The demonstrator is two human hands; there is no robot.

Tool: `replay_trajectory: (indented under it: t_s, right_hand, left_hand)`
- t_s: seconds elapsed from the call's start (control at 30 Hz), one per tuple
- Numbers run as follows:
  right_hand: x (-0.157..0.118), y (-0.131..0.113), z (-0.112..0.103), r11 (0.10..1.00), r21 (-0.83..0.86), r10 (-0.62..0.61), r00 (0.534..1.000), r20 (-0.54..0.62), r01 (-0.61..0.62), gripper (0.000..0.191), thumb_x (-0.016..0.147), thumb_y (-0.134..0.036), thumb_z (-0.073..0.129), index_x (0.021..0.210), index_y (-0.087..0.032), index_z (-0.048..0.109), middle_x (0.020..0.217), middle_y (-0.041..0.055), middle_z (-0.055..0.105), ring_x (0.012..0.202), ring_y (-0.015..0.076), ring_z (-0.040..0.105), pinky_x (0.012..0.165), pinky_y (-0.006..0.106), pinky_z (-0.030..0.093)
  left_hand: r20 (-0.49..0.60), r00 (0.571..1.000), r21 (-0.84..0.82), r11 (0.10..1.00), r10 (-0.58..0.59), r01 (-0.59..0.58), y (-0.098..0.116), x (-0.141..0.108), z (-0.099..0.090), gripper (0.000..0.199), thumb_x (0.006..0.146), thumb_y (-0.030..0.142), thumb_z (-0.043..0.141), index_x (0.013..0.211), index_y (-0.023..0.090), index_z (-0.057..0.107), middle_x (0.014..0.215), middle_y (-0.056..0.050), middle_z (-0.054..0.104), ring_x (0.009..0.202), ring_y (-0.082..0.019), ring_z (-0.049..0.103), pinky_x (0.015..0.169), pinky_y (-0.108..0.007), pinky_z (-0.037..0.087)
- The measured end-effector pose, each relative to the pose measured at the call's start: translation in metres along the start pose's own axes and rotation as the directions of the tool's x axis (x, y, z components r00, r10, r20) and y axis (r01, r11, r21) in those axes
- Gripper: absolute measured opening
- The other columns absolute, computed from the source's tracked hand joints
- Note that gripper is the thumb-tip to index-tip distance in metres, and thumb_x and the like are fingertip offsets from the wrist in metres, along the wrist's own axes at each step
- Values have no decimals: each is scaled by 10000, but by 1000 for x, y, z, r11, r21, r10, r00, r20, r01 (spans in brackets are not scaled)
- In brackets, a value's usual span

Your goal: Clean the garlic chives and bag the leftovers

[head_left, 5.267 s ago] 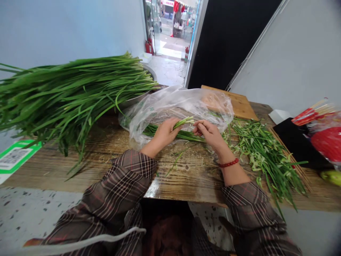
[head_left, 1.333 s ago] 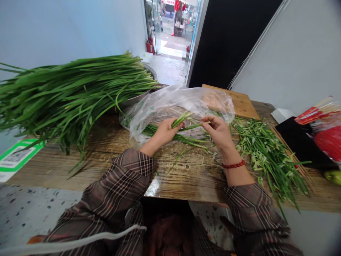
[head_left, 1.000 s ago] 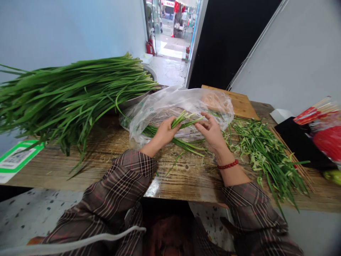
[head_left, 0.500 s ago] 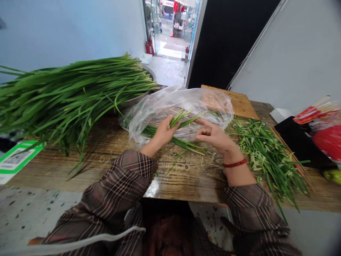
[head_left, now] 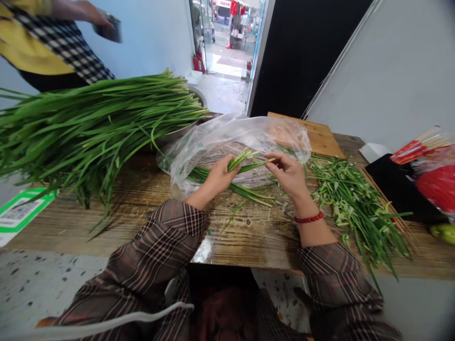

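Observation:
My left hand [head_left: 221, 176] is closed round a small bunch of green stalks [head_left: 245, 158], pale ends pointing right. The thumb and fingers of my right hand [head_left: 288, 174] pinch the tip of a stalk that sticks out from this bunch. Behind both hands a clear plastic bag [head_left: 234, 128] lies spread on the wooden table [head_left: 227, 237], with more stalks [head_left: 249, 193] partly in it. A large heap of long green leaves [head_left: 106, 113] rests on a metal bowl [head_left: 177, 135] at the left. Trimmed scraps [head_left: 359, 208] are piled at the right.
A wooden board [head_left: 323, 137] lies behind the bag. To the right stand a black box [head_left: 394, 189] and red-wrapped sticks [head_left: 414, 149]. A green-framed code card [head_left: 24, 213] is at the left edge. Beyond the heap, a person in yellow [head_left: 39, 52] holds a container [head_left: 108, 29].
My right hand has turned, and its thumb and forefinger have closed on the stalk tip. At the upper left, a person has come into view. My left hand has hardly moved.

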State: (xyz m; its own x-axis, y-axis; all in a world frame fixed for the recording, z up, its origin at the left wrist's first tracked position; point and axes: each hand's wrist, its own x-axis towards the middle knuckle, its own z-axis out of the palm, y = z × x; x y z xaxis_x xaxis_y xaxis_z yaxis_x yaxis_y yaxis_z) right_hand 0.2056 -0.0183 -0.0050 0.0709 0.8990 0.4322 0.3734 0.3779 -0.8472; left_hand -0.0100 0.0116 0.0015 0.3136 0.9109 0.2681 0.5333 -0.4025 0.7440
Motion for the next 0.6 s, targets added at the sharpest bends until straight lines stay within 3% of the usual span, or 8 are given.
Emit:
replay_trajectory:
  t_s: [0.1, 0.27, 0.43, 0.6]
  right_hand:
    - [-3, -7, 5, 999, -30, 19, 999, -44, -21, 163, 799, -340, 644, 840, -196, 710, 679, -12, 635, 589, 117, 502, 588, 261, 413]
    - [-6, -12, 13, 997, -59, 44, 997, -59, -48, 170, 798, -347, 647, 785, -184, 695, 644, -7, 625, 588, 123, 507, 586, 261, 395]
    - [-7, -15, 17, 996, -55, 64, 997, -49, -66, 199, 809, -389, 642, 763, -196, 659, 673, 2, 632, 620, 140, 522, 613, 282, 413]
    - [-8, -27, 15, 996, -59, -84, 973, -217, 73, 198, 896, -385, 533, 864, -227, 648, 848, 39, 663, 799, 181, 579, 727, 325, 453]
  left_hand:
    - [31, 999, -55, 998, -19, 21, 2, -1, -1, 152, 863, 329, 539, 802, 190, 543, 728, 7, 637, 738, -176, 585, 705, -283, 419]
    - [79, 996, -181, 982, -31, 45, 9, -4, -1, 192, 886, 358, 529, 928, 182, 593, 826, -27, 718, 801, -187, 661, 772, -299, 462]
    - [174, 984, -265, 964, 25, 23, 8, -4, 1, 206, 890, 385, 519, 855, 186, 556, 674, 7, 637, 587, -132, 577, 637, -268, 456]
    - [159, 986, -121, 992, 51, -31, 5, -2, 3, 261, 896, 358, 494, 688, 200, 492, 585, 27, 526, 581, -130, 496, 593, -261, 382]
